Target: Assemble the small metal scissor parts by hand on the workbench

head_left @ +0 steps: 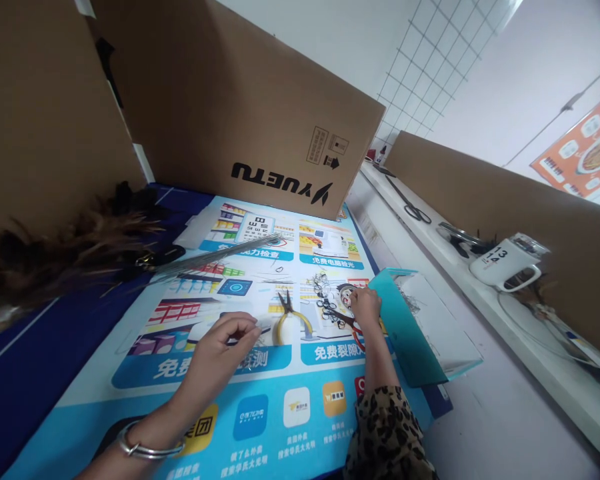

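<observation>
My left hand [225,350] is closed in a pinch above the printed mat; whatever lies between thumb and forefinger is too small to make out. Just right of it, yellow-handled pliers [291,319] lie with their jaws apart. My right hand [367,308] has its fingertips together at small black rings [327,308] and wire bits; what it grips is hidden. Beneath that hand rest scissors with red handles [359,337]. A bundle of thin wires [225,252] lies across the mat's far left. Loose thin pieces [250,360] are scattered under my left hand.
An open teal box [405,333] with small metallic bits stands against the right side. Brown feathers [70,247] pile up at left. Cardboard panels [260,100] wall the back. On the right ledge are a white mug [503,263] and black scissors [413,208].
</observation>
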A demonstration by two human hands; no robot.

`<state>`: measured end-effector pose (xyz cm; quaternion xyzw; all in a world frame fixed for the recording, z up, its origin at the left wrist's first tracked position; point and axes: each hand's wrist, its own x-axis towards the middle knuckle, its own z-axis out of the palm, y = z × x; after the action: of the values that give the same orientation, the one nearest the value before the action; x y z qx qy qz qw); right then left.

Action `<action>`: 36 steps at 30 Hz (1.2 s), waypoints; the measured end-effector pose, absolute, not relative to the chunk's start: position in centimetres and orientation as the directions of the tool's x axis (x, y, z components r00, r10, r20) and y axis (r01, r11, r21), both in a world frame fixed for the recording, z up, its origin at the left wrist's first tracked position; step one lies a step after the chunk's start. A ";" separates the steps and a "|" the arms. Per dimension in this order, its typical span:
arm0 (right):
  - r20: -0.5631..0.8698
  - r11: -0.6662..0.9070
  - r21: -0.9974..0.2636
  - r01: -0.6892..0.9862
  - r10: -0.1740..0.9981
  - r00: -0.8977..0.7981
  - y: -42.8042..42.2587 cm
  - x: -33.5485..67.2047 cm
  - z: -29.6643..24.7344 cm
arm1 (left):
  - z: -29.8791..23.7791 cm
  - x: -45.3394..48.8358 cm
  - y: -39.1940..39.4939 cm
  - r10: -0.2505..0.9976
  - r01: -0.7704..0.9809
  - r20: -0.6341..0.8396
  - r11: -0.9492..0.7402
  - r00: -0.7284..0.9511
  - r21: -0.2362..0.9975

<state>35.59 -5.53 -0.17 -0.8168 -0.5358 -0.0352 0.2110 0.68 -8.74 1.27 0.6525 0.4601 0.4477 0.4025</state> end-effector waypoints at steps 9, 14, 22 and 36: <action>0.363 -0.154 -0.647 0.746 0.799 0.480 -6.1 35.0 1.9 | 1.5 0.6 -8.8 0.958 0.227 0.223 -0.260 0.178 0.938; 0.290 0.004 -0.859 0.512 0.828 0.479 -6.9 33.3 2.8 | 1.5 0.7 -8.8 0.961 0.235 0.211 -0.250 0.179 0.939; 0.105 0.101 -0.995 0.027 0.963 0.248 -8.1 23.7 3.9 | 1.8 0.8 -8.7 0.962 0.194 0.235 -0.259 0.140 0.946; -0.097 -0.106 -0.971 -0.213 0.994 -0.052 -8.4 14.9 3.3 | 3.0 0.2 -7.9 0.991 0.021 0.112 -0.114 0.076 0.993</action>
<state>14.93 -8.41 3.34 -0.4574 -0.4267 0.5865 0.5145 0.18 -7.86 2.95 0.5521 0.4580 0.5022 0.4829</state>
